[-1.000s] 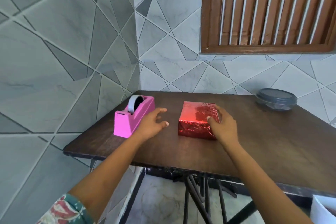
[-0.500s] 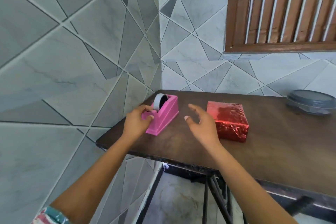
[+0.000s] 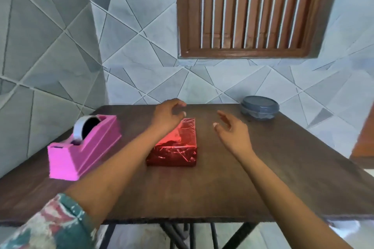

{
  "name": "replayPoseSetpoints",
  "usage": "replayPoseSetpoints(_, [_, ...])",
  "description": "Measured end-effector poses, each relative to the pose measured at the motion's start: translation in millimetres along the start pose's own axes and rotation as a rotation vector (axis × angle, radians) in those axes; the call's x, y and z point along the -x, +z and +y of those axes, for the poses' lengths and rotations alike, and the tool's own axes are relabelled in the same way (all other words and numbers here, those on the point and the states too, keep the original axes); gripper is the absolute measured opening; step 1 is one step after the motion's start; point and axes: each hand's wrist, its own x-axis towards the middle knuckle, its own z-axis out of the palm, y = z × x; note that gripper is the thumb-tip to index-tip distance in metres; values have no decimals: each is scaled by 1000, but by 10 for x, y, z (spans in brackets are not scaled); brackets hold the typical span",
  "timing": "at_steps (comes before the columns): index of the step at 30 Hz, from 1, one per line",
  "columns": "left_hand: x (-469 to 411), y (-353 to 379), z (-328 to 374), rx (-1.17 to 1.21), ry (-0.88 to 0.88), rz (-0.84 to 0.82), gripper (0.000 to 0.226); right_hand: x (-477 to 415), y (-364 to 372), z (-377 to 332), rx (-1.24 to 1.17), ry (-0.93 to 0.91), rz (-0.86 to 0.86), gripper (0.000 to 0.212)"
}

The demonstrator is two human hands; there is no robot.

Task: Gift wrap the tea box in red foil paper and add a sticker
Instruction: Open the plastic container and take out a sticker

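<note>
Two hands are out over the dark wooden table (image 3: 273, 170), and neither one grips anything. The left hand (image 3: 167, 115) hangs above the far left corner of the tea box (image 3: 182, 147), which is fully covered in crinkled red foil paper. Its fingers (image 3: 178, 105) are loosely curled, with the thumb tucked below them, and no object can be made out between them. Whether the heel of that hand touches the foil cannot be told, because the forearm crosses in front of the box's left edge. The right hand (image 3: 230, 130) is spread and relaxed, palm turned inward and fingers nearly straight, and it sits to the right of the box with bare tabletop between them.

The box lies flat near the middle of the table, with one short end facing the person.

A pink tape dispenser (image 3: 87, 151) stands to the left of it near the table's left edge, carrying a grey roll of tape (image 3: 80, 127). A round grey lidded container (image 3: 260, 107) sits at the far right corner, well apart from the right hand. A patterned sleeve (image 3: 50, 226) covers the left upper arm. Grey tiled walls rise behind the table, and a slatted wooden shutter (image 3: 249, 12) is set into the far one.
</note>
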Motion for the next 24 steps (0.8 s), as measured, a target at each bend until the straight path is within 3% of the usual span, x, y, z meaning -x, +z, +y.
replayPoseSetpoints(9, [-1223, 1667, 776, -18, -88, -281, 27, -896, -938, 1219, 166, 254, 153, 32])
replayPoseSetpoints(12, [-1497, 2167, 888, -21, -121, -313, 30, -1157, -1086, 1583, 178, 332, 151, 36])
replayPoseSetpoints(19, [-2028, 3011, 797, 167, -324, -369, 62, -1830, -1153, 2349, 104, 599, 106, 59])
replayPoseSetpoints(24, [-2199, 3360, 651, 137, -299, -401, 56, -2150, -1030, 2595, 41, 609, 108, 65])
